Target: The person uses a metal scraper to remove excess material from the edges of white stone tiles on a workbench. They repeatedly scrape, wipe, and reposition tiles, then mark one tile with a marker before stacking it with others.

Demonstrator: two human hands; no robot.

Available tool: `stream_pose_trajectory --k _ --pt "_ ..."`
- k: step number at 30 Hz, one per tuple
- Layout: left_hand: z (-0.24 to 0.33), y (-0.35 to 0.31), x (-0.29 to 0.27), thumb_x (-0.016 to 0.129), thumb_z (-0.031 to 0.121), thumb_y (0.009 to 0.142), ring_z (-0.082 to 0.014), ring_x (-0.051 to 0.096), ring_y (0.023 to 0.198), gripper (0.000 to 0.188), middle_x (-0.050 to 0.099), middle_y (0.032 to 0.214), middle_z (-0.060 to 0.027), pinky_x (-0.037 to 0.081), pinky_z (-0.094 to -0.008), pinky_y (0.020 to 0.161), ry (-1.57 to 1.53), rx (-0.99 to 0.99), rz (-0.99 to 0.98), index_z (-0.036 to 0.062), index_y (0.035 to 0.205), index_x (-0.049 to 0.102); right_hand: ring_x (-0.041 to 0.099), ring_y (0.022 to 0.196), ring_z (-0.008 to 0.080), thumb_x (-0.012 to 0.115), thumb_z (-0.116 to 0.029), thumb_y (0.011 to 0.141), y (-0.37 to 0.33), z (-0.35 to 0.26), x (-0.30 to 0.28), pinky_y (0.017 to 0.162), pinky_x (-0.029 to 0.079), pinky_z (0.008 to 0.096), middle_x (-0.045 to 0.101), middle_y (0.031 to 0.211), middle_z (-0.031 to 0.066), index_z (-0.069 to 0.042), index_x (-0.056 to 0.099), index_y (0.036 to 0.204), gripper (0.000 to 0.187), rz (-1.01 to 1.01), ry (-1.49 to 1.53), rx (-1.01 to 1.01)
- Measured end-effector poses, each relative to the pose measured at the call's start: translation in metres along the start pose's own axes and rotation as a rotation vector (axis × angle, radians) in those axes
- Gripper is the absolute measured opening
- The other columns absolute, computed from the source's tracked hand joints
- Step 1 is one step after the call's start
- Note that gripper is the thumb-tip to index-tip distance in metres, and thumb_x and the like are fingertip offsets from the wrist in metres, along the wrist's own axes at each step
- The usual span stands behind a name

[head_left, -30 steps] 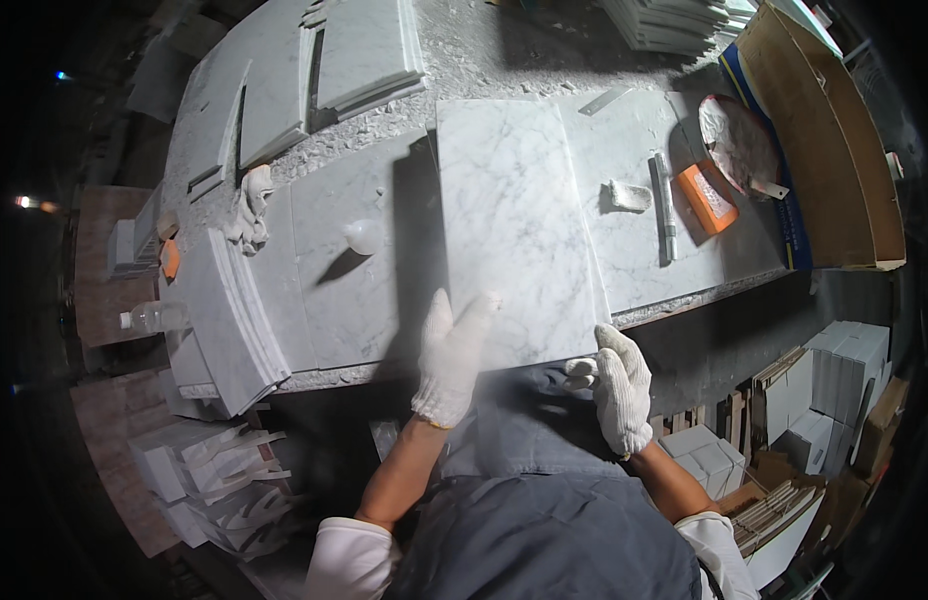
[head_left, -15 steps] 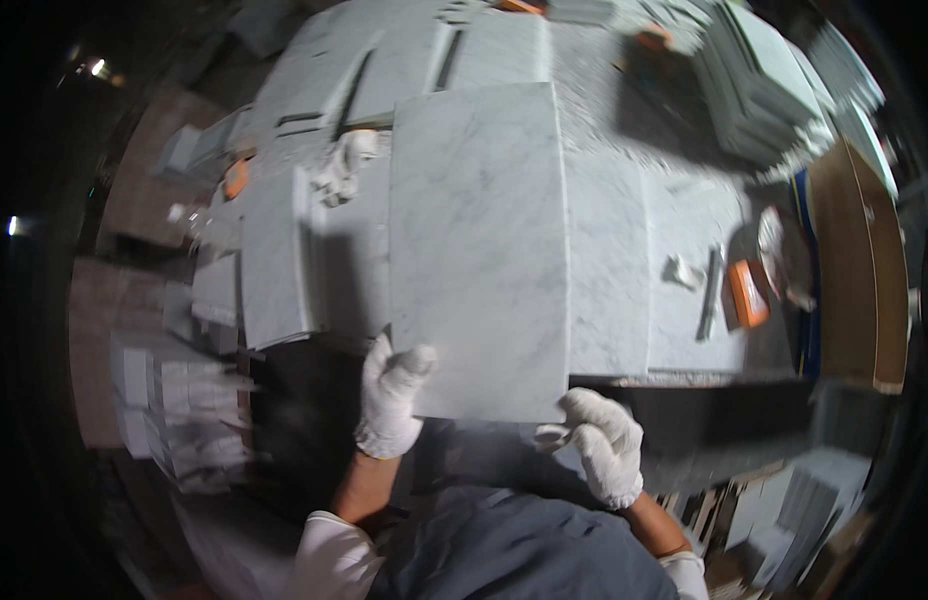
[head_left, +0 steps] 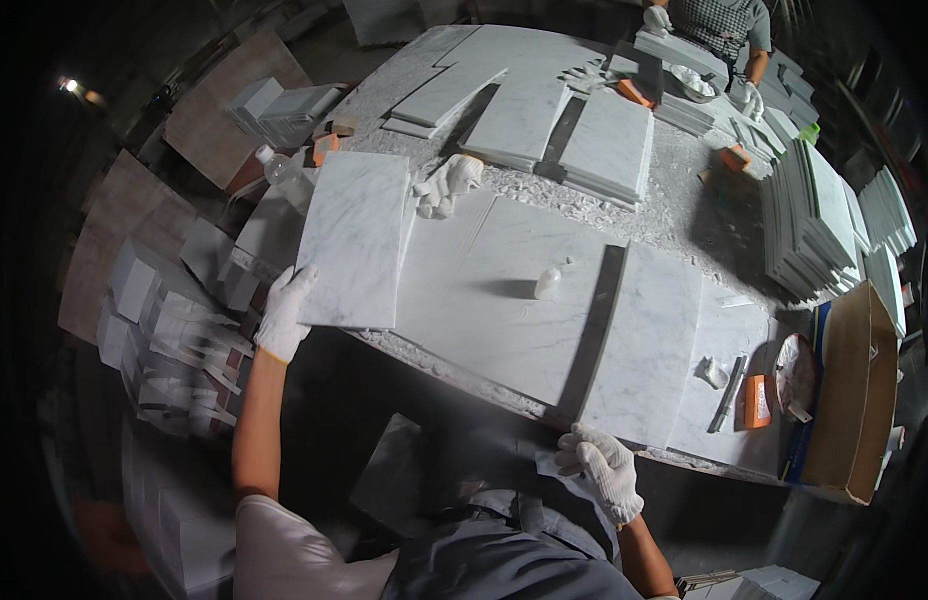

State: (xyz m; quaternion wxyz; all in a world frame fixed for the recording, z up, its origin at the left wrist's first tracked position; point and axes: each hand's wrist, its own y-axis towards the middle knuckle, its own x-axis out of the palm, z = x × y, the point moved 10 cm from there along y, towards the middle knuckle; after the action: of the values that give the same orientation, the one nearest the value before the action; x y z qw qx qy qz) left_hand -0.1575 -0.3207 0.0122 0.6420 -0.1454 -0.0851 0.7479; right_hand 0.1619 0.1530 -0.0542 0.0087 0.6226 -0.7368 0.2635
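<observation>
My left hand [head_left: 284,312], in a white knit glove, grips the left edge of a grey-veined white marble tile [head_left: 354,240] at the table's left front. That tile lies on or just above other tiles; the contact is hidden. At the front edge, my right hand [head_left: 606,472], gloved too, has its fingers curled, with a pale flat piece [head_left: 556,464] beside them that I cannot make out. A marble tile [head_left: 639,345] with a dark shadow along its left side is nearest that hand. Left of it, a small whitish lump [head_left: 548,284] sits on a flat marble surface [head_left: 484,310].
Crumpled white gloves [head_left: 449,185] and a plastic bottle [head_left: 281,170] are beyond the left tile. Stacked tiles [head_left: 809,220] stand at right, near a cardboard box [head_left: 849,390], an orange block [head_left: 757,402] and a round dish [head_left: 794,372]. Across the table, a co-worker's gloved hand [head_left: 749,100] shows.
The marble tile both hands held upfront has gone from the middle; my left hand now has a tile at left. My right hand is off it. The view has shifted, bringing a co-worker in.
</observation>
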Motion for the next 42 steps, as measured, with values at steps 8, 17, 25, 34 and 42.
stream_pose_trajectory --k 8,17,25,34,42 --pt "-0.005 0.038 -0.031 0.075 0.034 0.094 -0.018 0.055 0.123 0.048 0.066 0.127 -0.0042 0.04 -0.0546 0.104 0.106 0.001 0.126 0.0026 0.129 0.064 0.074 0.094 0.0289 0.066 -0.025 0.102 0.012 0.015 0.002 0.079 0.063 0.0413 0.07 0.118 0.0224 0.007 0.055 0.138 0.049 0.085 -0.028 0.028" --pt "0.028 0.037 -0.046 0.071 0.031 0.095 -0.0047 0.054 0.066 0.029 0.063 0.082 0.0043 0.045 -0.0231 0.057 0.512 0.145 0.195 0.0056 0.109 0.073 0.074 0.096 0.0279 0.064 -0.024 0.103 0.016 0.024 0.009 0.079 0.062 0.0386 0.071 0.118 0.0214 0.007 0.054 0.14 0.049 -0.001 -0.075 0.07" --pt "0.031 0.033 -0.056 0.067 0.034 0.097 -0.0097 0.055 0.056 0.032 0.067 0.084 -0.0045 0.045 -0.0269 0.049 0.301 0.146 0.289 0.0057 0.112 0.069 0.074 0.094 0.0257 0.065 -0.025 0.103 0.014 0.037 -0.003 0.079 0.062 0.0379 0.071 0.117 0.0195 0.006 0.056 0.138 0.047 0.017 -0.135 0.076" --pt "0.147 -0.018 -0.064 0.062 0.02 0.101 -0.0072 0.058 0.07 0.028 0.064 0.089 -0.002 0.047 -0.0225 0.058 0.28 0.516 0.468 0.0038 0.124 0.064 0.073 0.096 0.0244 0.064 -0.022 0.103 0.015 0.049 -0.002 0.08 0.062 0.0368 0.071 0.117 0.0185 0.005 0.058 0.137 0.043 -0.015 -0.23 0.05" --pt "0.093 -0.183 0.204 0.061 0.01 0.096 -0.0124 0.065 0.073 0.027 0.069 0.093 0.0005 0.054 -0.0267 0.064 0.727 1.391 -0.37 0.0082 0.122 0.069 0.072 0.097 0.0207 0.062 -0.02 0.104 0.017 0.047 0.012 0.087 0.06 0.0337 0.072 0.115 0.0147 0.006 0.056 0.138 0.043 -0.122 -0.452 0.004"
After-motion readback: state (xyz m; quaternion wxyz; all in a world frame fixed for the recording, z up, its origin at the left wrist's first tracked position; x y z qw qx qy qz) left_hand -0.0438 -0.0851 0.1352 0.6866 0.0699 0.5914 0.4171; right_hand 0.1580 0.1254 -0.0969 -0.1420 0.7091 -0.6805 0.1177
